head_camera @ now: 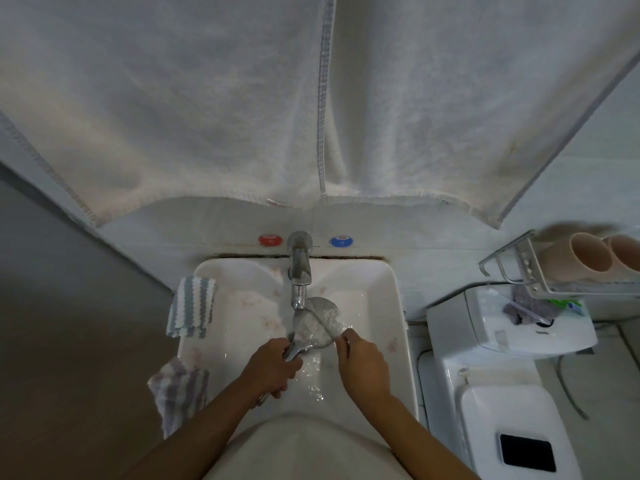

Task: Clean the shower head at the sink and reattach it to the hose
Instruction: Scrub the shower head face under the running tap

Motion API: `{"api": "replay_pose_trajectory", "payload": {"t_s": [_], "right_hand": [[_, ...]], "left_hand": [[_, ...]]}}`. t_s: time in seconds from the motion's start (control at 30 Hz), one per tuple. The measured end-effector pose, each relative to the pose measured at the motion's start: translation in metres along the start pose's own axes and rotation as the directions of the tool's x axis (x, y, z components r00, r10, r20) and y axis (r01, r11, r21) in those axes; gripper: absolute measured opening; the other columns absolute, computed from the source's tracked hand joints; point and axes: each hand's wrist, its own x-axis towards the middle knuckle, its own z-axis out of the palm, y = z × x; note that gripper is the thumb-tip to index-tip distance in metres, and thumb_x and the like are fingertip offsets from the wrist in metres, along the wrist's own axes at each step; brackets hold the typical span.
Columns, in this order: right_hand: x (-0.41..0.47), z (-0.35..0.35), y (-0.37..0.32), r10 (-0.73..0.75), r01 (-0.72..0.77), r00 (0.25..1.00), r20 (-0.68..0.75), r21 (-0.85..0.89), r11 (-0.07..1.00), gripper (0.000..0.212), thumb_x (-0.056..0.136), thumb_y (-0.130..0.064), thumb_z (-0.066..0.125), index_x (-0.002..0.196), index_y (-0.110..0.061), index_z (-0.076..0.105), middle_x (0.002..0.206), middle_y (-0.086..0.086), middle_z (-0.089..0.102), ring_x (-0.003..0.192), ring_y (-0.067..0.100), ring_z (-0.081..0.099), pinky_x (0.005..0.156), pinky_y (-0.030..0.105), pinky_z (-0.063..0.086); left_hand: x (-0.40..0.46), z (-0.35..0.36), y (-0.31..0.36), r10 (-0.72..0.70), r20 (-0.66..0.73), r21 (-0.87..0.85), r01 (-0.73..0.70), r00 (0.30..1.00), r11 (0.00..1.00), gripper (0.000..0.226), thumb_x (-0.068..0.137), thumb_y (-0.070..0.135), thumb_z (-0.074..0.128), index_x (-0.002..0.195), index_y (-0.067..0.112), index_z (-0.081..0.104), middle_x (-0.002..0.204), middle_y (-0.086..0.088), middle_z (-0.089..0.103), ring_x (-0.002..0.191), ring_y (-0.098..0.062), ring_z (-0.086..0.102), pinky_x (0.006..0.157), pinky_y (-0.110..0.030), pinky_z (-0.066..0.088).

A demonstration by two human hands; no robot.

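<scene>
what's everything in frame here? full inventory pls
shower head: 1, chrome, under the faucet over the sink, water on its face
faucet: 1, chrome, back centre of sink
sink: 1, white, centre
tap markers: 2, red left, blue right, on wall behind faucet
striped cloths: 2, grey-white, draped on sink's left rim
towels: 2, white, hanging above sink
cups: 2, beige, in wire rack at right
toilet: 1, white, right of sink
left hand: grips shower head handle
right hand: pinches a thin tool at the head's face
</scene>
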Motion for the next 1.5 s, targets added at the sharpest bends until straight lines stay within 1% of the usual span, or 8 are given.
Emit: {"api": "replay_pose_trajectory", "payload": {"t_s": [0.2,0.47,0.63,0.77,0.93,1.1,1.27,1.5], "right_hand": [[-0.005,0.004,-0.002,-0.052,0.053,0.994,0.098,-0.004,0.999,0.032,0.103,-0.038,0.039,0.098,-0.016,0.061,0.08,0.005,0.069,0.071,0.023,0.063,0.062,0.036,0.048],[-0.006,0.003,-0.007,-0.05,0.055,0.988,0.143,-0.028,0.998,0.034,0.104,-0.04,0.037,0.1,-0.016,0.06,0.088,0.007,0.07,0.079,0.027,0.062,0.061,0.033,0.035],[0.002,0.0,-0.003,0.029,-0.028,0.999,0.045,-0.011,1.0,0.033,0.105,-0.037,0.037,0.096,-0.013,0.058,0.077,0.005,0.063,0.069,0.026,0.056,0.058,0.034,0.038],[-0.005,0.003,-0.006,-0.041,0.041,0.989,0.145,0.002,0.999,0.033,0.104,-0.038,0.039,0.097,-0.014,0.06,0.083,0.008,0.068,0.072,0.025,0.058,0.059,0.032,0.033],[-0.001,-0.001,-0.002,0.044,-0.044,0.997,0.055,-0.017,0.999,0.032,0.105,-0.038,0.036,0.097,-0.015,0.058,0.076,0.002,0.062,0.069,0.024,0.056,0.058,0.032,0.034],[-0.008,0.005,-0.005,-0.041,0.042,0.987,0.155,-0.002,0.999,0.033,0.104,-0.038,0.038,0.097,-0.015,0.06,0.082,0.007,0.068,0.076,0.027,0.063,0.059,0.033,0.037],[-0.003,-0.002,-0.003,0.016,-0.015,0.999,0.041,-0.018,1.0,0.032,0.104,-0.039,0.037,0.098,-0.017,0.059,0.083,0.005,0.069,0.073,0.026,0.061,0.059,0.032,0.034],[-0.006,0.004,-0.002,-0.003,0.006,0.993,0.122,-0.024,1.0,0.033,0.103,-0.04,0.037,0.099,-0.017,0.061,0.087,0.007,0.069,0.083,0.029,0.064,0.062,0.034,0.039]], "left_hand": [[0.004,-0.002,-0.002,-0.003,-0.035,-0.013,0.002,0.999,1.0,0.011,0.088,0.024,0.061,0.096,0.017,0.061,0.068,-0.005,0.065,0.041,-0.011,0.052,0.037,-0.021,0.04],[0.007,-0.004,-0.001,-0.028,-0.044,0.007,0.028,0.999,1.0,0.018,0.089,0.022,0.06,0.094,0.004,0.061,0.066,-0.005,0.062,0.04,-0.011,0.049,0.037,-0.022,0.039],[0.009,-0.006,-0.004,-0.04,-0.044,0.013,0.04,0.998,0.999,0.014,0.085,0.022,0.062,0.084,0.009,0.059,0.066,-0.007,0.061,0.041,-0.011,0.051,0.038,-0.021,0.04],[0.008,-0.005,-0.003,-0.049,-0.04,0.016,0.049,0.998,0.999,0.018,0.085,0.02,0.062,0.091,0.003,0.061,0.068,-0.008,0.062,0.043,-0.013,0.05,0.038,-0.021,0.04],[0.008,-0.005,-0.004,-0.051,-0.02,0.023,0.052,0.998,0.998,0.015,0.085,0.02,0.06,0.086,0.004,0.06,0.067,-0.008,0.06,0.041,-0.012,0.048,0.038,-0.022,0.039],[0.01,-0.003,0.001,-0.057,-0.055,0.051,0.06,0.997,0.997,0.015,0.087,0.022,0.062,0.081,0.009,0.056,0.066,-0.008,0.06,0.043,-0.013,0.05,0.038,-0.021,0.04],[0.012,-0.007,0.006,-0.04,-0.053,0.105,0.046,0.998,0.993,0.021,0.082,0.027,0.065,0.075,0.009,0.056,0.061,-0.005,0.06,0.04,-0.014,0.051,0.037,-0.021,0.04],[0.016,-0.013,0.017,-0.016,-0.06,0.145,0.024,0.998,0.989,0.019,0.079,0.027,0.068,0.078,0.008,0.068,0.064,-0.008,0.069,0.038,-0.013,0.054,0.038,-0.021,0.042]]}}
